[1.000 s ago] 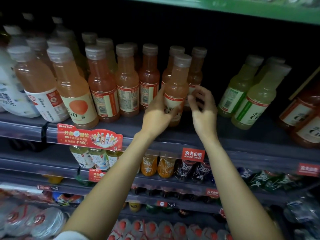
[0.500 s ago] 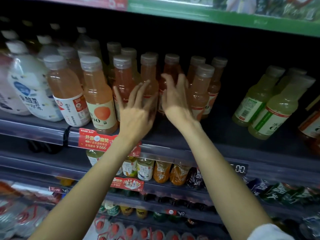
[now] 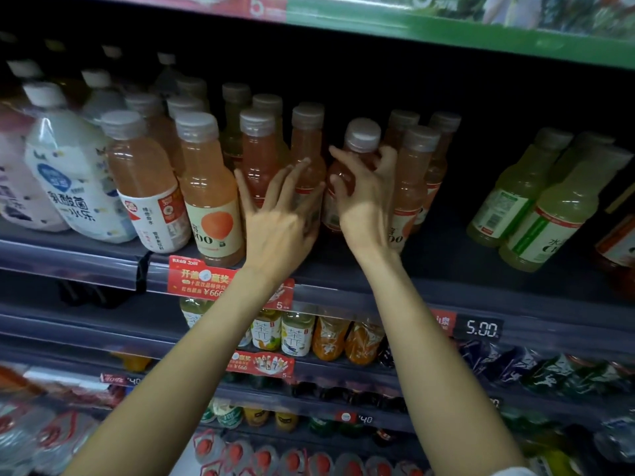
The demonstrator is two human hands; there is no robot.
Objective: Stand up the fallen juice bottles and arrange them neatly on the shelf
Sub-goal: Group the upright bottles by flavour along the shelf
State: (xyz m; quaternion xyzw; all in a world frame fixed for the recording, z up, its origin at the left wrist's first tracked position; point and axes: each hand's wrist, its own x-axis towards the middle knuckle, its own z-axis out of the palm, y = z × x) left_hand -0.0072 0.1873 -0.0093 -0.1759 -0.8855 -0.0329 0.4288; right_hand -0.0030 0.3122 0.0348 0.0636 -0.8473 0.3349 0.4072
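Several orange and pink juice bottles with grey caps stand upright in rows on the dark shelf (image 3: 446, 262). My right hand (image 3: 364, 201) curls its fingers round one pink juice bottle (image 3: 360, 142) in the middle of the row. My left hand (image 3: 278, 221) has straight, spread fingers lying against the fronts of two pink bottles (image 3: 256, 156) just left of it. A peach-labelled orange bottle (image 3: 209, 194) stands at the shelf front beside my left hand. To the right of my right hand another peach-labelled bottle (image 3: 414, 180) stands upright.
Large white drink bottles (image 3: 72, 180) stand at the left of the shelf, green juice bottles (image 3: 549, 207) at the right, with a bare gap of shelf between them and the pink row. A red promo tag (image 3: 199, 276) and a 5.00 price tag (image 3: 481, 328) sit on shelf rails. Lower shelves hold more drinks.
Both hands left the peach-labelled front bottle and moved left along the row. My right hand went from flat against the bottles to curled round one pink bottle; the left stays flat.
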